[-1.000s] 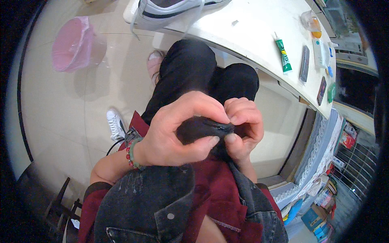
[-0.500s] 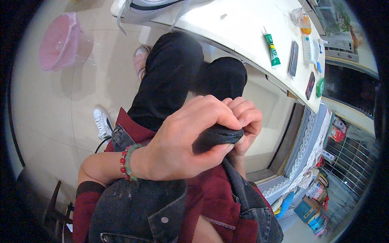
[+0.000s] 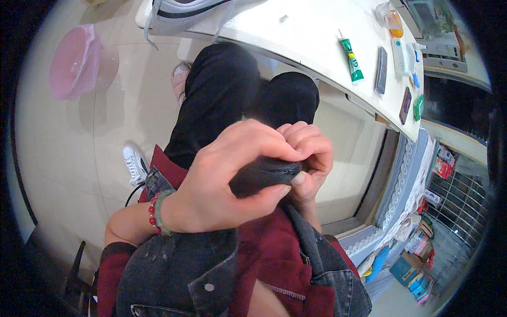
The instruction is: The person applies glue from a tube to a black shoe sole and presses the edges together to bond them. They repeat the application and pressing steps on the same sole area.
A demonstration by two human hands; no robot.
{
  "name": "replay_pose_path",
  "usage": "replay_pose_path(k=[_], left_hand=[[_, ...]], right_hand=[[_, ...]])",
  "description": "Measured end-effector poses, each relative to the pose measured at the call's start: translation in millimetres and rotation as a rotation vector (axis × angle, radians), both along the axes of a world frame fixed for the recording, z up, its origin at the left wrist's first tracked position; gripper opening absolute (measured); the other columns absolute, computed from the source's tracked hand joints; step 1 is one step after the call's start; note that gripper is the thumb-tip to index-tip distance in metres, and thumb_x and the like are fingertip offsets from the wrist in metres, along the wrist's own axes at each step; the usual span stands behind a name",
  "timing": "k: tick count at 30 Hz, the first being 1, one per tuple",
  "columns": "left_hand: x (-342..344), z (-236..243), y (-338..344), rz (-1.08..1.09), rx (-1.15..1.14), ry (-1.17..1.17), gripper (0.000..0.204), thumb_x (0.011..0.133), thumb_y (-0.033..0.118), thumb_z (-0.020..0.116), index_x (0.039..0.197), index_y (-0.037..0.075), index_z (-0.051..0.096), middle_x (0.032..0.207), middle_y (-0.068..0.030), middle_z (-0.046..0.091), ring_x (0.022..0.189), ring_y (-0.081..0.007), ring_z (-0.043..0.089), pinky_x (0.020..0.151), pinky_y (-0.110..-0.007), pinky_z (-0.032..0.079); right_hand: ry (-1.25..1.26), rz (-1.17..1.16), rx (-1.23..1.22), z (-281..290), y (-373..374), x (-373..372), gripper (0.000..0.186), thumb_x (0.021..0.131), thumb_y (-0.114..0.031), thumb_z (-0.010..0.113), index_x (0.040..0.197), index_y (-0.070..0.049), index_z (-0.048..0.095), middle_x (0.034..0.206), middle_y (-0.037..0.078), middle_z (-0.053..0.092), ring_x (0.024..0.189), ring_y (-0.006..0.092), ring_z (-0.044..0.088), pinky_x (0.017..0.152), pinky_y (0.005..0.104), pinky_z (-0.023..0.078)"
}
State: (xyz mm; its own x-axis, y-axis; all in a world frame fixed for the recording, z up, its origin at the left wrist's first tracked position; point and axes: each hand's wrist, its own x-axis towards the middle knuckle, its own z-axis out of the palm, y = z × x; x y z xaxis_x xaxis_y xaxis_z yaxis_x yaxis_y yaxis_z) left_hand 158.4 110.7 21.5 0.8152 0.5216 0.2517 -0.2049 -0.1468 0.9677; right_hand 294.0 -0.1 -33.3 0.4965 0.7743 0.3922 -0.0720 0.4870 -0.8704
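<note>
Over my lap, my left hand [image 3: 222, 177], with a green and red bead bracelet at the wrist, is curled around a black oblong object [image 3: 261, 174] with a narrow split along its side. The fingers and thumb of my right hand [image 3: 309, 161] pinch that object's right end, close to my left fingertips. I cannot make out what the object is; much of it is hidden by the hands.
A white table [image 3: 317, 42] holds a sneaker [image 3: 187, 13], green tube [image 3: 351, 58], grey bar [image 3: 380, 68] and several small items. A pink bin [image 3: 74, 61] and another sneaker [image 3: 134, 161] are on the floor. Shelves with boxes [image 3: 409, 274] are at right.
The whole view has shifted left. My hands and the black object moved rightward relative to the surroundings, then slightly back up and left over the last half second, still gripping it.
</note>
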Motion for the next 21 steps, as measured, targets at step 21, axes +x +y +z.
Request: replay_pose_path(k=[21], left_hand=[[-14,-20,13,0.004,-0.021,0.002,0.04,0.066,0.0,0.068,0.105,-0.001,0.062,0.103,-0.0149,0.061,0.093,-0.0234,0.059,0.084,-0.033,0.047]], right_hand=[[-0.179,0.065,-0.148,11,13,-1,0.03,0.07,-0.006,0.075,0.095,-0.003,0.06,0.092,0.009,0.06,0.086,0.0215,0.058,0.079,0.0313,0.045]])
